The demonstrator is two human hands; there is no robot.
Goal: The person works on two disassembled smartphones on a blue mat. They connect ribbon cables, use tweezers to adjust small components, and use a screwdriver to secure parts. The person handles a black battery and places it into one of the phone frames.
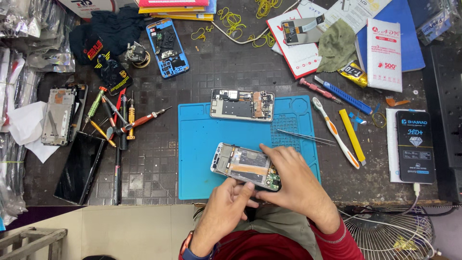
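Both hands grasping an opened phone frame (245, 165) at lower centre, on the near edge of a blue mat (202, 144): left hand (226, 209) pinching its near edge from below, right hand (293, 180) clamped over its right end. Second opened phone (242, 104) at mat's top edge, tweezers (308, 137) at mat's right. Upper right: white flat package with red print (385, 53), white-and-red booklet (301, 53), green cloth (337, 43). Right edge: black phone box (416, 147). Left centre: screwdrivers (120, 118) in a heap. Upper centre: blue phone shell (167, 47).
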